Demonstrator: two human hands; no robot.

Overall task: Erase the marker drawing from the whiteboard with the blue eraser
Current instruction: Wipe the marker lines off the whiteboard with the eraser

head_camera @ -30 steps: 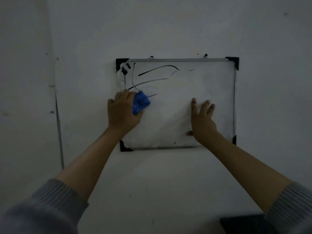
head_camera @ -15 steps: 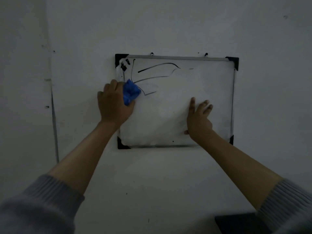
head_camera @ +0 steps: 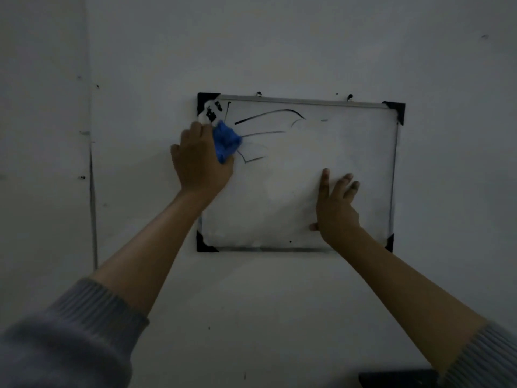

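While left hand (head_camera: 200, 163) grips blue eraser (head_camera: 226, 141), long axis near-upright on whiteboard (head_camera: 321, 152).

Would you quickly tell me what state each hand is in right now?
Left hand: grips the blue eraser against the whiteboard.
Right hand: open, fingers straight, pressing the whiteboard.

Whiteboard (head_camera: 349, 152) hangs flat on the wall, silver frame, black corner caps. Blue eraser (head_camera: 226, 141), soft and crumpled, sits against the board at ten o'clock. Marker drawing (head_camera: 268, 114): thin black curved strokes at eleven o'clock, reaching out from the eraser's three o'clock side, with a dark blot in the top-left corner.
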